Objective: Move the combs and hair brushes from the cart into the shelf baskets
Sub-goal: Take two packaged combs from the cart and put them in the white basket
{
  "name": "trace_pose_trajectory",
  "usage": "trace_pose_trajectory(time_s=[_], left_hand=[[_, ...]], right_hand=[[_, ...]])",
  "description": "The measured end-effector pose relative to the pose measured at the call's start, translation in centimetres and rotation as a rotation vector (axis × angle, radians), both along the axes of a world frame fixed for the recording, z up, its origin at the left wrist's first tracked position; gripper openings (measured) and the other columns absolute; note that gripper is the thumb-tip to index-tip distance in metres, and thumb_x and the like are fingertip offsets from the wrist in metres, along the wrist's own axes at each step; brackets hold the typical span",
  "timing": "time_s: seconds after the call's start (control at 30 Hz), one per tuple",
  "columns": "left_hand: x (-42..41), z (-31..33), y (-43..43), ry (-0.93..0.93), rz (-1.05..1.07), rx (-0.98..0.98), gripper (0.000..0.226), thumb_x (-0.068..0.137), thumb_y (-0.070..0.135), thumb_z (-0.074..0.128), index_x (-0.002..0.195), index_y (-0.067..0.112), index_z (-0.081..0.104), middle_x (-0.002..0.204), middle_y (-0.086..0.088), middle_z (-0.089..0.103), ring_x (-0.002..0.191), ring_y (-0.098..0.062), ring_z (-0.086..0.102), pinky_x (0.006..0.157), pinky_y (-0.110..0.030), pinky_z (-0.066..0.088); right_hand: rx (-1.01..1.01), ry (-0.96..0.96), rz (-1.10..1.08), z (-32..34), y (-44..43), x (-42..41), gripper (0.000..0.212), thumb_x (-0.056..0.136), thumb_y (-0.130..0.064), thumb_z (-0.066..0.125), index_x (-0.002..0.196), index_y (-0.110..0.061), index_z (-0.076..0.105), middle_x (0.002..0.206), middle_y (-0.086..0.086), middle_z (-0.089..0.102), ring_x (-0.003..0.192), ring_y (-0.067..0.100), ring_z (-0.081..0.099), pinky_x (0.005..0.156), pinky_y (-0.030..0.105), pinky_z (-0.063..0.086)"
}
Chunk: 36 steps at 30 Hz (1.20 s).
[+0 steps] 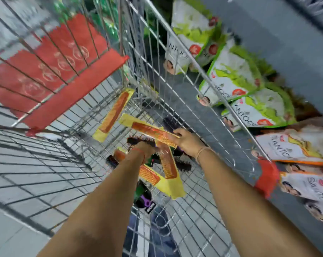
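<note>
Both my arms reach down into the wire cart [177, 93]. My left hand [145, 150] is closed around a black hair brush [141, 140] whose bristles stick out above my fingers. My right hand [187, 143] grips an orange comb in a yellow sleeve [151, 131] by its right end. Under my hands lie more packed combs [168, 164] and black round brushes [183, 166]. Another packed comb [113, 114] leans against the cart's far corner. A dark brush [169, 123] rests beside the right wall.
The cart's red child-seat flap [51, 71] hangs at the upper left. Beyond the right wire wall, shelves hold green-and-white pouches [234, 71] and orange-trimmed packs [294, 147]. A red cart corner cap [266, 175] sits at right. Tiled floor shows through the mesh.
</note>
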<state>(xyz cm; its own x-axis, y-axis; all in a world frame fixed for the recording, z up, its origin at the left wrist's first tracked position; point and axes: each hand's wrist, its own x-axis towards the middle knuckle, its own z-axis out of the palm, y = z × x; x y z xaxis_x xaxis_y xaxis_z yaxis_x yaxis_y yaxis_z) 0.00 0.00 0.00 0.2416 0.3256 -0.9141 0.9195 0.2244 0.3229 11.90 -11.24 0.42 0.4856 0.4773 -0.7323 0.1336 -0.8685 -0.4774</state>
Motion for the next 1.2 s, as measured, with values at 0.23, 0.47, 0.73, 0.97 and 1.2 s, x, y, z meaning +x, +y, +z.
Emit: trace_pose_trajectory(time_s=[0.23,0.47,0.73,0.97,1.2], left_hand=[[2.6,-6.1,-3.5,0.048,0.023,0.072,0.064,0.059,0.033,0.084,0.108,-0.002,0.062,0.112,-0.018,0.069,0.102,-0.029,0.068,0.089,-0.039,0.057],[3.5,-6.7,-2.4,0.045,-0.023,0.039,0.042,0.073,0.014,0.075,0.108,-0.004,0.065,0.106,-0.011,0.07,0.094,-0.023,0.069,0.083,-0.032,0.056],[0.3,-0.5,2.7,0.06,-0.375,-0.059,0.022,0.093,0.015,0.051,0.114,0.013,0.052,0.089,-0.01,0.056,0.059,-0.011,0.058,0.045,-0.013,0.048],[0.8,10.2,7.3,-0.67,0.024,-0.489,0.098,0.037,0.01,0.09,0.129,0.015,0.055,0.056,-0.002,0.072,0.055,-0.021,0.072,0.061,-0.037,0.059],[10.5,24.8,-1.1,-1.069,-0.253,-0.561,0.017,0.051,0.024,0.082,0.064,0.017,0.074,0.048,0.006,0.069,0.043,0.0,0.065,0.043,-0.013,0.053]], right_hand=[[0.021,-0.426,0.396,-6.3,3.7,0.5,0.048,0.082,-0.043,0.059,0.117,-0.011,0.052,0.122,0.014,0.051,0.118,0.032,0.043,0.099,0.044,0.042],[-0.009,-0.535,0.282,-7.5,4.1,-0.6,0.056,0.07,-0.036,0.074,0.112,-0.006,0.052,0.118,0.016,0.056,0.113,0.034,0.047,0.093,0.043,0.043],[0.053,-0.427,0.023,-3.2,-1.2,-2.0,0.037,0.087,-0.035,0.057,0.107,-0.005,0.048,0.11,0.022,0.058,0.102,0.035,0.055,0.078,0.037,0.045],[0.675,-0.478,-0.729,8.4,-1.7,-7.0,0.029,0.082,-0.025,0.064,0.083,-0.003,0.045,0.081,0.023,0.061,0.073,0.033,0.059,0.06,0.046,0.047],[1.18,-0.789,-1.034,22.8,-5.4,-3.7,0.02,0.079,-0.01,0.056,0.076,-0.025,0.044,0.063,-0.013,0.055,0.056,-0.008,0.045,0.053,0.011,0.038]])
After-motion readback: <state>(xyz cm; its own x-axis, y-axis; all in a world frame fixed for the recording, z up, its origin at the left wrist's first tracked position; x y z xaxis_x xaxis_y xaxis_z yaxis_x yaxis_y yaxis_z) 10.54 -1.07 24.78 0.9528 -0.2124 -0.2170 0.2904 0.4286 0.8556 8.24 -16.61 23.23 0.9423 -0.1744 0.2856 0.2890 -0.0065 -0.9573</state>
